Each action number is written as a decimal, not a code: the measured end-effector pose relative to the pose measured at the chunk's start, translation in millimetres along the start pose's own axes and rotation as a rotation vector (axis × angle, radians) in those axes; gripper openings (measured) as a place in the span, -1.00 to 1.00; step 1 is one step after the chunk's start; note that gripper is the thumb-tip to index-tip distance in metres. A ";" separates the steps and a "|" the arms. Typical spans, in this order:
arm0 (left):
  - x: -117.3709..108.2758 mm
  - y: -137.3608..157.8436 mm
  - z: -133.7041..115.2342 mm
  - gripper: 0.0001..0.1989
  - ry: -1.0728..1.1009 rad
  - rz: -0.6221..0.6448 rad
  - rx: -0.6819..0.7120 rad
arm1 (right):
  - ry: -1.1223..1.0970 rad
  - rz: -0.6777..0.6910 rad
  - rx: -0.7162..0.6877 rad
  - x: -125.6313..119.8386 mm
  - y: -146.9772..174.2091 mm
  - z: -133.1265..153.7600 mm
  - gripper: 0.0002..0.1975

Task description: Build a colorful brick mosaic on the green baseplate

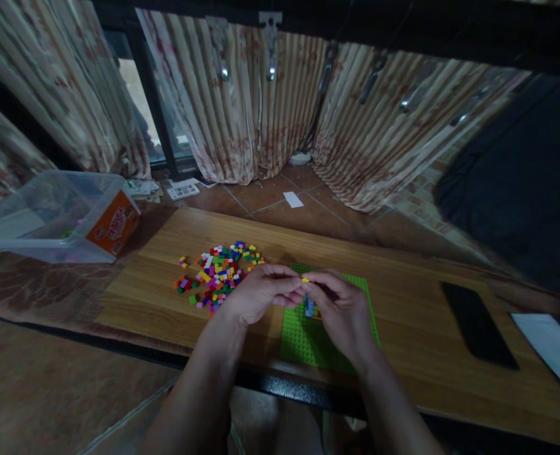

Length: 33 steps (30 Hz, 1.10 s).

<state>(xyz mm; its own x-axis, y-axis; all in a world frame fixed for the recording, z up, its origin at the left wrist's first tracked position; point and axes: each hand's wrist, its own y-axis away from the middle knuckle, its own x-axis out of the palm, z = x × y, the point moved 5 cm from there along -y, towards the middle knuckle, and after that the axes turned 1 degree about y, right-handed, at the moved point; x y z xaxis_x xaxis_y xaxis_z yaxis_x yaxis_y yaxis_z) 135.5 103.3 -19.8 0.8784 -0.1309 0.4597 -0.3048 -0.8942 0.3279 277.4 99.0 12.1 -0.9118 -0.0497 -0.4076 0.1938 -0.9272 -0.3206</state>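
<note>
Over the green baseplate (pixel 294 344) my two hands meet at a small yellow toy brick (pixel 304 279). My right hand (pixel 349 309) pinches it between thumb and forefinger. From the other side, the thumb and fingertips of my left hand (pixel 261 292) close on the same brick. Beneath the hands, a small group of blue bricks (pixel 309 307) stands on the baseplate, with a bit of red beside it. My right hand hides part of that group. To the left of my left hand lies a loose pile of coloured bricks (pixel 218 268).
A clear plastic tub (pixel 66 246) with an orange label stands left of the wooden board (pixel 152 272). Toward the right lie a flat black object (pixel 479 325), perhaps a phone, and a white sheet (pixel 550 351). Patterned curtains (pixel 242 114) hang behind the table.
</note>
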 end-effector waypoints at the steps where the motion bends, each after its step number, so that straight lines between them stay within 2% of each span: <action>1: 3.3 -1.2 1.4 -0.69 0.014 -0.005 -0.001 | 0.012 -0.035 -0.019 -1.9 1.9 0.4 -0.90; 6: 19.5 -9.1 11.7 -0.77 0.089 -0.046 -0.013 | 0.126 -0.217 -0.066 -21.2 12.6 -9.6 -0.88; 8: 17.7 -12.7 13.2 -0.85 0.072 -0.128 0.022 | 0.155 -0.264 -0.043 -34.5 14.3 -19.9 -0.86; 11: 5.3 -16.7 10.2 -0.95 -0.064 -0.300 0.131 | 0.216 -0.320 0.014 -55.2 13.5 -34.6 -0.82; 14: -2.8 -22.2 11.0 -0.93 -0.220 -0.328 0.179 | 0.301 -0.272 0.017 -61.3 10.5 -39.4 -0.79; 18: -4.5 -29.7 17.2 -0.92 -0.394 -0.296 0.246 | 0.369 -0.153 -0.017 -48.3 7.4 -37.3 -0.77; 22: 0.1 -32.5 20.0 -0.88 -0.551 -0.276 0.331 | 0.411 -0.094 -0.024 -37.8 3.9 -37.7 -0.76; 33: 6.7 -29.8 15.0 -0.79 -0.674 -0.305 0.356 | 0.576 0.037 0.011 -32.3 -14.7 -32.7 -0.77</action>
<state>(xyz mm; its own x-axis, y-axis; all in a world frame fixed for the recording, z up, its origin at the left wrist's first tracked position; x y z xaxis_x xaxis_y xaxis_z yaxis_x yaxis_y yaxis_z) 155.9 122.7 -38.9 0.9709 0.0125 -0.2393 0.0189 -0.9995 0.0244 315.9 126.4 2.0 -0.5596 0.1252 -0.8193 0.2151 -0.9327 -0.2895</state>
